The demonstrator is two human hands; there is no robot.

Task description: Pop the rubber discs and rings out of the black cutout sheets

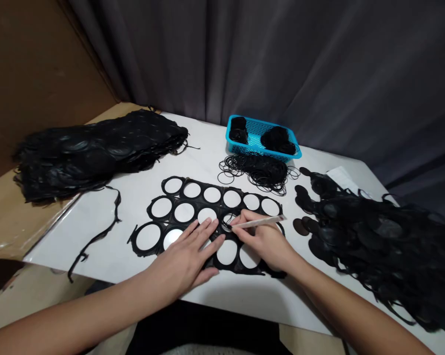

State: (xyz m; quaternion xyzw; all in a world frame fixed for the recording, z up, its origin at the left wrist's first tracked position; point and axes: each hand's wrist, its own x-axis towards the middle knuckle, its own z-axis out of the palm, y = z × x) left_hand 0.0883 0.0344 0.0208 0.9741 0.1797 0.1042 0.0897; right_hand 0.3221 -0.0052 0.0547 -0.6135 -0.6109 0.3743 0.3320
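A black rubber sheet (164, 225) with rows of round holes lies flat on the white table. Fingers stretched out, my left hand (193, 254) rests on its middle and covers some of the holes. My right hand (261, 236) pinches a thin, pale pen-like tool (261, 222), its tip down at one hole in the middle row. A thin black ring (228, 221) shows at that hole by the tip; whether it is loose from the sheet I cannot tell. The sheet's right end is partly hidden under my right hand.
A blue basket (241, 147) holding black rings stands at the back, with a heap of thin rings (263, 171) before it. Thick stacked black sheets (100, 148) lie left, beside a loose black strip (96, 239). Black discs and scraps (385, 241) are piled at right.
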